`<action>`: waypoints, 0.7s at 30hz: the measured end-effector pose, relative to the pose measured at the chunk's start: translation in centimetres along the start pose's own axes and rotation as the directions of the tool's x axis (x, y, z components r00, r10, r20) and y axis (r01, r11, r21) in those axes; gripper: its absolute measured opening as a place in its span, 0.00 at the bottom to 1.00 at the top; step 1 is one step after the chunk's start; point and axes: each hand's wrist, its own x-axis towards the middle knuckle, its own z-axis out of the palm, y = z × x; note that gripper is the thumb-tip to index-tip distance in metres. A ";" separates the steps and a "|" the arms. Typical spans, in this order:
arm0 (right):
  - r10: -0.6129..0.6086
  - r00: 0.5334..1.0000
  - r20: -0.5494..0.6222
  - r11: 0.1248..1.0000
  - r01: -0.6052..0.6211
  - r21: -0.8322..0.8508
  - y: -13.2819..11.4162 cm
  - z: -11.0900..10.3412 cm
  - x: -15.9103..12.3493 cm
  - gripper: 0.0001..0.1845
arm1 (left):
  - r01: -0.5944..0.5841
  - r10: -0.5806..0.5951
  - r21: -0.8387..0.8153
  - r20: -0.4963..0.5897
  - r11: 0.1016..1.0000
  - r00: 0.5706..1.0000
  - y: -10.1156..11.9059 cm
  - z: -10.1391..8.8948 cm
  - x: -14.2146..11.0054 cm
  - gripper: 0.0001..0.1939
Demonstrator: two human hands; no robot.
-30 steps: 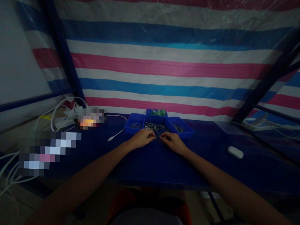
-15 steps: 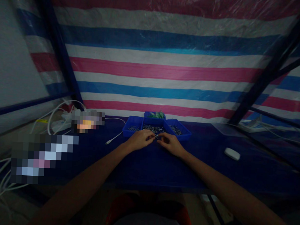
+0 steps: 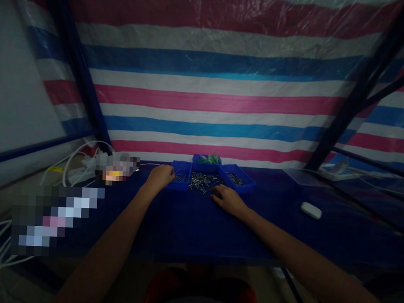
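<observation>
My left hand (image 3: 161, 176) is at the left edge of the left blue tray (image 3: 179, 185), fingers pinched together. What they hold, if anything, is too small to make out. In that tray lie a few thin metal pieces that look like screws or nails. My right hand (image 3: 229, 199) rests low, thumb and forefinger a little apart, at the near right edge of a heap of similar metal pieces (image 3: 202, 182) between the trays. More such pieces fill part of the right blue tray (image 3: 245, 185).
Behind the heap, a blue tray (image 3: 196, 159) holds green material (image 3: 209, 159). A white rounded case (image 3: 311, 210) lies on the blue table (image 3: 198, 231) at right. White cables (image 3: 67, 165) and blurred-out items are at left. Striped sheeting (image 3: 211, 100) hangs behind.
My hands were together before the heap, fingertips nearly meeting over a small piece. The left has moved left to the left tray; the right has stayed near the heap, which now shows more fully.
</observation>
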 end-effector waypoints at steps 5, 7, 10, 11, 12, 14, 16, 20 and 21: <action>0.040 0.999 0.004 0.999 -0.040 -0.036 0.0 0.0 0.3 0.10 | -0.001 0.001 0.032 0.003 0.999 1.000 -0.2 0.2 0.1 0.09; 0.054 0.999 -0.001 0.997 -0.054 -0.048 0.0 0.0 0.3 0.09 | -0.009 0.010 0.040 -0.012 0.999 1.000 -0.1 0.0 0.0 0.09; 0.065 0.998 -0.013 0.996 -0.066 -0.059 -0.1 -0.1 0.3 0.07 | -0.029 0.032 0.050 -0.063 0.998 0.998 0.6 -0.5 -0.1 0.12; 0.066 0.998 -0.019 0.996 -0.067 -0.060 -0.2 -0.1 0.3 0.06 | -0.047 0.051 0.050 -0.085 0.998 0.995 1.1 -0.6 -0.3 0.13; 0.066 0.997 -0.026 0.996 -0.068 -0.059 -0.2 -0.1 0.2 0.06 | -0.079 0.083 0.046 -0.101 0.996 0.991 1.7 -0.8 -0.4 0.14; 0.063 0.997 -0.042 0.997 -0.065 -0.050 -0.2 -0.1 0.2 0.06 | -0.186 0.188 0.027 -0.106 0.982 0.977 3.3 -0.8 -0.9 0.13; 0.049 0.997 -0.054 0.998 -0.050 -0.034 -0.2 -0.1 0.2 0.06 | -0.323 0.322 -0.005 -0.071 0.946 0.944 5.2 -0.4 -1.5 0.12; -0.009 0.999 -0.051 1.000 0.010 0.018 -0.3 -0.4 0.1 0.05 | -0.467 0.466 -0.052 -0.031 0.883 0.884 8.1 1.1 -2.8 0.12; -0.029 0.999 -0.043 0.999 0.031 0.034 -0.3 -0.5 0.1 0.05 | -0.482 0.482 -0.060 -0.024 0.874 0.876 8.5 1.5 -3.1 0.12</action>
